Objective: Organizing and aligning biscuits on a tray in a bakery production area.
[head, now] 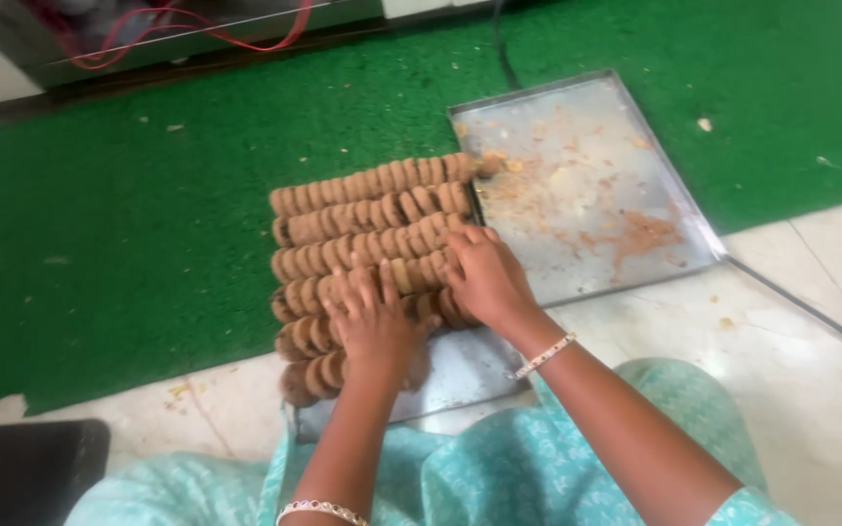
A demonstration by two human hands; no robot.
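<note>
Several rows of round brown biscuits (367,209) stand on edge, packed side by side on the left part of a flat metal tray (587,195). My left hand (374,326) lies palm down on the nearer rows, fingers spread over the biscuits. My right hand (484,278) presses on the right ends of the middle rows, fingers curled against them. Both wrists wear bracelets. The lowest rows are partly hidden under my hands.
The tray's right half carries brown crumbs and smears. It rests on a green mat (129,224) and a pale tiled floor (811,321). A black cable (811,312) runs past the tray's right corner. A dark object (21,468) sits at lower left.
</note>
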